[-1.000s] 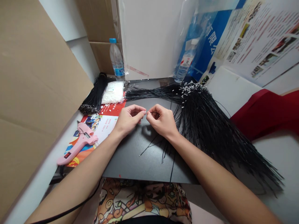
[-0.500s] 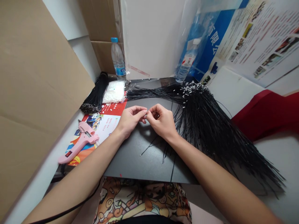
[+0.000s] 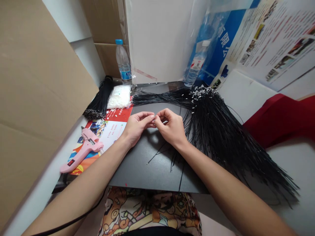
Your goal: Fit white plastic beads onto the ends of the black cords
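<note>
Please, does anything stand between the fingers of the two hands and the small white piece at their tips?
Nothing visible does: the left hand and right hand meet directly at the small white piece. The black wire bundle lies off to the right.

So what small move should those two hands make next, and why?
Probably press the tiny white piece firmly onto its cord, though the join is too small to see clearly. The left hand and right hand meet fingertip to fingertip there, and the black cords beside them carry similar white bits at their ends.
</note>
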Tool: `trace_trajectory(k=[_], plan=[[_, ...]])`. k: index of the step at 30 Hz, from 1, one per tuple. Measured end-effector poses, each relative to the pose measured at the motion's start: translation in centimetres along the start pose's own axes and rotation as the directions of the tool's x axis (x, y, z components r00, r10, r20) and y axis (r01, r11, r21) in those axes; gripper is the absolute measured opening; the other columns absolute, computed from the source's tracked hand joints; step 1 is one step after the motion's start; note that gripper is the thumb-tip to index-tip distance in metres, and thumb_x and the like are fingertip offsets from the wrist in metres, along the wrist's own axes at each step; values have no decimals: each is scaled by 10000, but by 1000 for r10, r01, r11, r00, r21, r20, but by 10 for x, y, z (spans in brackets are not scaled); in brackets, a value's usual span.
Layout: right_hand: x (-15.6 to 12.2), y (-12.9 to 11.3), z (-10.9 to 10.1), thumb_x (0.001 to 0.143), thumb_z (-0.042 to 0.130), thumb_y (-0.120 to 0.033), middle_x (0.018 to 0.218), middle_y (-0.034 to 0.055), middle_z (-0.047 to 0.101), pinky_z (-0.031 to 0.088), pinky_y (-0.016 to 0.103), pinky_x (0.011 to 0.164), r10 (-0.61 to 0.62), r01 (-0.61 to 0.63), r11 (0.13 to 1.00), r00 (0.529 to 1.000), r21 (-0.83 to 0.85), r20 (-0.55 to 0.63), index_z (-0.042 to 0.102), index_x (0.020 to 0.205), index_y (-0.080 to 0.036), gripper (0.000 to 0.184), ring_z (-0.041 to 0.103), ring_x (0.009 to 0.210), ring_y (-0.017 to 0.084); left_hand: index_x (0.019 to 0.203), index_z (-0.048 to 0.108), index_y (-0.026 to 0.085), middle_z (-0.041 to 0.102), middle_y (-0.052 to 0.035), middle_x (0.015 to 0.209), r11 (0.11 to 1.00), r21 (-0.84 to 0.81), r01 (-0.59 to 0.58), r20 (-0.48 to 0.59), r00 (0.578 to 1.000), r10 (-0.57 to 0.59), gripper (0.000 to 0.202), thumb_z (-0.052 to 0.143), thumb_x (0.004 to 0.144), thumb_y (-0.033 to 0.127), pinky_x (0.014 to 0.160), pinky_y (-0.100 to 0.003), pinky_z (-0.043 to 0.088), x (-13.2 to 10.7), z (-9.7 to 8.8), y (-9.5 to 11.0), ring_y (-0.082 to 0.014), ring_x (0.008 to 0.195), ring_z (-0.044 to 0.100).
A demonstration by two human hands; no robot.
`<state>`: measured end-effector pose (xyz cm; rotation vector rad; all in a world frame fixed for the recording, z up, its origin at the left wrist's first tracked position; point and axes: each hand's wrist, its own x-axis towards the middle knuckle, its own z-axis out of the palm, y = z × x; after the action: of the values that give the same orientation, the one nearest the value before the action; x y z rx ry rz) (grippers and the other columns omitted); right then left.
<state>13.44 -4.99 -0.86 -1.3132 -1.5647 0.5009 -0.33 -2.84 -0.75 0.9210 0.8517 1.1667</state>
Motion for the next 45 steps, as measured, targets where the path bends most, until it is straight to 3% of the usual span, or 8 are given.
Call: trace_trajectory(k=[18, 25, 28, 33, 38, 42, 45], plan=[[-2, -3, 0, 863, 574, -319, 684, 4, 670, 466, 226, 574, -82, 82, 994, 997, -79, 1, 567, 772, -206, 145, 610, 597, 122, 784, 705, 111, 724, -32, 753, 1000, -14, -24, -12, 1000, 24, 280, 886, 604, 225, 784, -322, 574, 1, -2, -2, -136, 721, 674], [1, -1, -3, 855, 572, -283, 694, 4, 659, 449, 211, 534, -40, 40, 999, 999, -20, 3, 570, 770, -200, 119, 581, 593, 111, 845, 703, 124, 694, -48, 834, 983, 171, -67, 90, 995, 52, 256, 831, 710, 301, 640, -280, 552, 1, -4, -1, -160, 778, 638], [2, -1, -3, 850, 572, -270, 688, -1, 652, 448, 209, 533, -38, 38, 999, 999, 5, 10, 572, 771, -196, 108, 577, 585, 105, 806, 705, 119, 674, -40, 814, 986, 163, -40, 110, 994, 22, 229, 817, 728, 304, 625, -260, 541, 1, -5, -1, -138, 742, 614], [2, 1, -1, 838, 581, -284, 690, 3, 646, 438, 207, 522, -15, 13, 999, 999, 46, 33, 584, 768, -190, 117, 584, 602, 108, 789, 696, 108, 681, -37, 821, 995, 79, 54, 106, 992, -62, 205, 830, 729, 251, 726, -282, 563, 2, -6, 0, -115, 723, 631], [7, 6, -6, 823, 587, -292, 679, 4, 640, 450, 223, 558, 49, -50, 997, 999, 56, 18, 583, 765, -188, 119, 582, 606, 112, 797, 671, 117, 666, -25, 756, 995, 99, 19, 5, 1000, -20, 104, 770, 776, 144, 720, -284, 567, 4, -7, 3, -118, 700, 637], [12, 11, -11, 821, 581, -303, 679, 4, 631, 460, 241, 572, 73, -71, 995, 997, 65, -22, 572, 754, -190, 132, 570, 595, 114, 808, 664, 115, 669, -31, 759, 994, 101, 36, -33, 999, -33, 57, 716, 798, 93, 800, -327, 578, 5, -8, 7, -114, 665, 645], [13, 13, -10, 817, 585, -304, 674, 2, 630, 468, 242, 578, 71, -71, 995, 997, 70, 3, 580, 755, -190, 130, 569, 597, 112, 821, 673, 109, 678, -47, 802, 997, 61, 55, -30, 998, -53, 97, 673, 767, 28, 891, -355, 570, 5, -8, 7, -127, 742, 667]])
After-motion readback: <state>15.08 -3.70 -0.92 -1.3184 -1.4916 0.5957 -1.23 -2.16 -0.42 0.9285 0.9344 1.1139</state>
